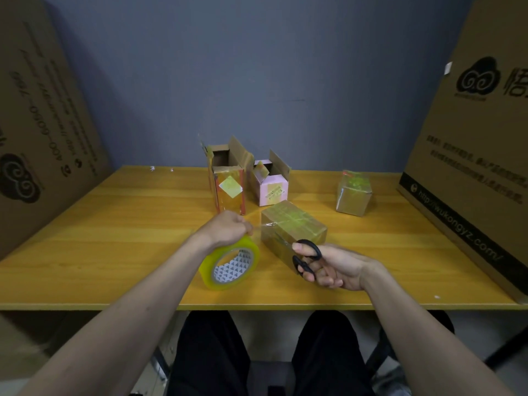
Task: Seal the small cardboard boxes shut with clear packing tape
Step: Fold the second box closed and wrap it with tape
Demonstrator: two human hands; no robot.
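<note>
A small brown cardboard box, wrapped in clear tape, lies at the middle of the wooden table. My left hand grips the top of a yellowish roll of clear packing tape standing on edge just left of the box. A strip of tape stretches from the roll to the box's left end. My right hand holds black-handled scissors against the box's near side, blades pointing toward the strip.
Behind stand a tall open box and a pink open box. A taped small box sits at the right. Large cardboard cartons flank the table at left and right.
</note>
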